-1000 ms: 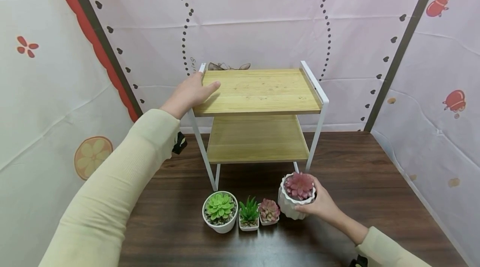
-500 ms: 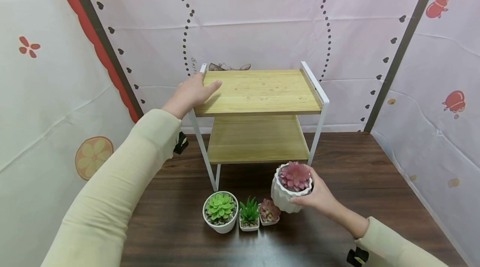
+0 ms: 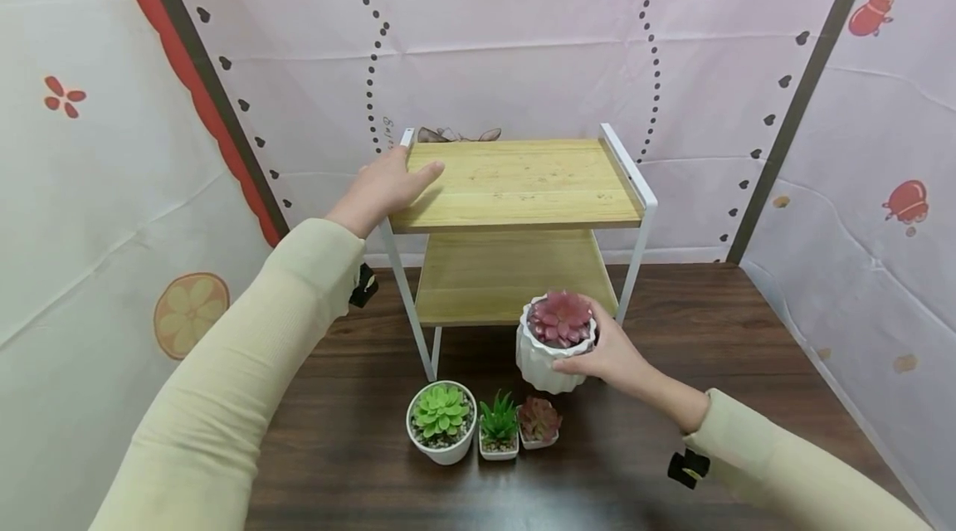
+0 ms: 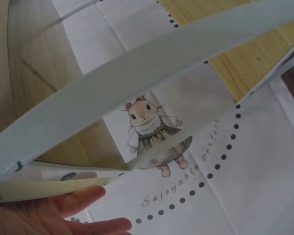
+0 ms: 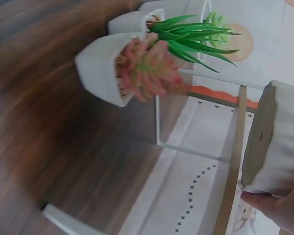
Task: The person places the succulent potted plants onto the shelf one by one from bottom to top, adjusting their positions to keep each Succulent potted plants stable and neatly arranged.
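Observation:
My right hand [image 3: 614, 355] grips a white fluted pot [image 3: 547, 367] with a pink-red succulent [image 3: 562, 319], thumb at its near side. In the right wrist view the underside of the pot [image 5: 264, 134] shows, held up off the table. In the head view the pot overlaps the front of the lower shelf [image 3: 515, 282]. My left hand [image 3: 384, 189] holds the left side rail of a two-tier shelf rack [image 3: 515, 182]. Its thumb lies over the top board; in the left wrist view the fingers [image 4: 88, 196] extend along the rail's outer side.
On the dark wooden table [image 3: 717, 365], in front of the rack, stand a round pot with a light green succulent [image 3: 441, 411], a small pot with a spiky green plant [image 3: 499, 419] and a small pot with a reddish succulent [image 3: 539, 421]. A printed cloth [image 3: 515, 41] hangs behind.
My right hand has lifted the white fluted pot and carried it left and forward, from beside the small reddish succulent to the front of the lower shelf. My left hand stays on the rack.

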Available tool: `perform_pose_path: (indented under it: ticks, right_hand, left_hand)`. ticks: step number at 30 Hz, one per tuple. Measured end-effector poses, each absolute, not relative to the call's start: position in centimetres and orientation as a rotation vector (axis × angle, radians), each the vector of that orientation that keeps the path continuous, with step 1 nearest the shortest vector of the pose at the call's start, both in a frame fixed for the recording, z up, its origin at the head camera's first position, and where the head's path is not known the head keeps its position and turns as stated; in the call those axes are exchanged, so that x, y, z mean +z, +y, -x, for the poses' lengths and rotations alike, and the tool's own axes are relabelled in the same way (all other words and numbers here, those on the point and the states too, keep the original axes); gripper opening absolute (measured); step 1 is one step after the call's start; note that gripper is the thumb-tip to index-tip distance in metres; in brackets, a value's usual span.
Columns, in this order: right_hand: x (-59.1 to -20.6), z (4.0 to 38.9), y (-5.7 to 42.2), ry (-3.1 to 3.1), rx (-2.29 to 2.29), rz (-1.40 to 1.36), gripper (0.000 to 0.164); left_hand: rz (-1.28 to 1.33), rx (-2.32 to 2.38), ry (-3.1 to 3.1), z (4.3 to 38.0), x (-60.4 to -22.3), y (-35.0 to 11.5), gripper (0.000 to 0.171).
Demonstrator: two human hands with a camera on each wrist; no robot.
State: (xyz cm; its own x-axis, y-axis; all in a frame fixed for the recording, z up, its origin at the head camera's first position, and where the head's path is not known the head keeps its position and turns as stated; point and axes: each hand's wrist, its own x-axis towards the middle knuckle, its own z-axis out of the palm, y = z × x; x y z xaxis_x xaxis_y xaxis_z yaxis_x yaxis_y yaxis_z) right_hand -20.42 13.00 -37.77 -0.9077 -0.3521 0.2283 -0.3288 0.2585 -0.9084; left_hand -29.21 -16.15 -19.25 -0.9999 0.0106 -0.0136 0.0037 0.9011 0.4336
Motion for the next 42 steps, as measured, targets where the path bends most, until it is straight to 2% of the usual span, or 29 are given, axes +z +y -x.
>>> perform_pose_path:
  ticks: [16, 31, 42]
  right_hand:
    - [-35.3, 22.8, 8.2, 2.405, -1.811, 0.656, 0.088]
    - [-35.0, 25.2, 4.2, 2.422, -1.837, 0.812, 0.084]
    - [-34.6, 26.6, 1.5, 2.493, -1.783, 0.726, 0.089]
  left_hand:
    - [-0.027, 0.695, 3.059, 29.1, -19.3, -16.1, 0.083]
    - [-0.015, 0.688, 3.071, 29.5, -19.5, -16.1, 0.084]
    - [0.002, 0.665, 3.074, 29.4, -19.5, -16.1, 0.086]
